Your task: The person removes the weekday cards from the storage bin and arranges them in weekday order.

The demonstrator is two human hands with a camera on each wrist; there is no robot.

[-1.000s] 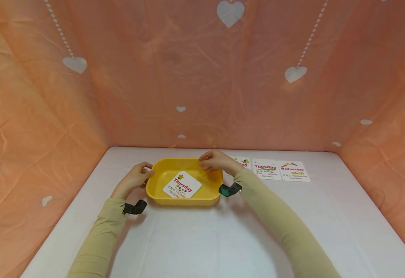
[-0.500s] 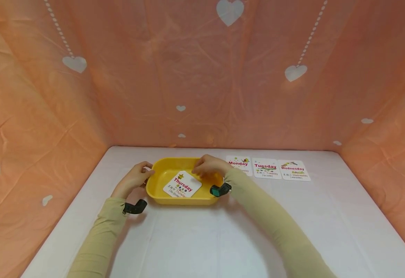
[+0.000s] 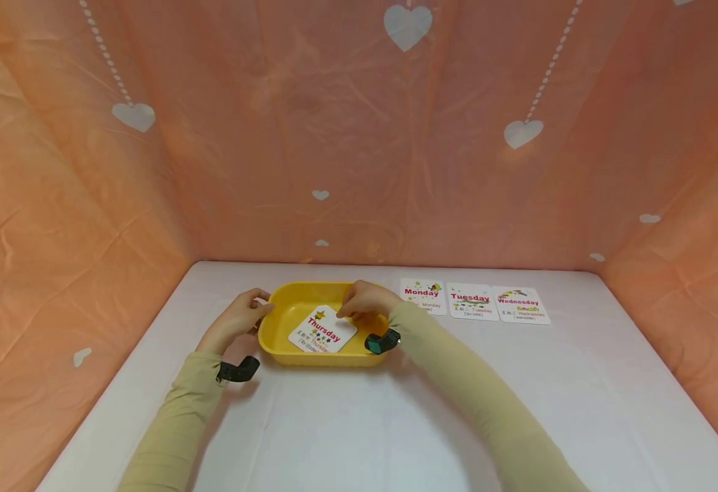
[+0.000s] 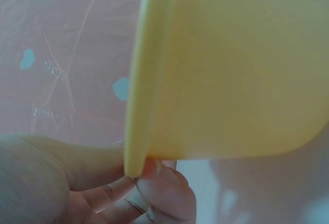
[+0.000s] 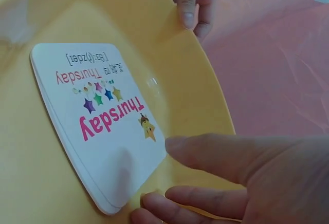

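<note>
A yellow plastic tray [image 3: 323, 358] stands on the table with a white Thursday card [image 3: 322, 329] lying askew inside it. In the right wrist view, another card edge [image 5: 77, 170] shows under the Thursday card [image 5: 103, 95]. My left hand [image 3: 236, 321] pinches the tray's left rim; the left wrist view has the thumb on one side of the rim [image 4: 134, 106] and fingertips on the other. My right hand [image 3: 368, 301] is over the tray's right half. Its thumb tip [image 5: 177, 144] is at the card's corner, with the other fingers apart below; contact is unclear.
Right of the tray, a Monday card [image 3: 422, 295], a Tuesday card [image 3: 471, 301] and a Wednesday card [image 3: 521, 305] lie in a row on the white tablecloth [image 3: 334, 424]. A peach curtain [image 3: 359, 137] with hearts surrounds the table's back and sides.
My right hand has moved left and down into the tray, up to the Thursday card, uncovering the Monday card. My left hand and the tray have stayed in place.
</note>
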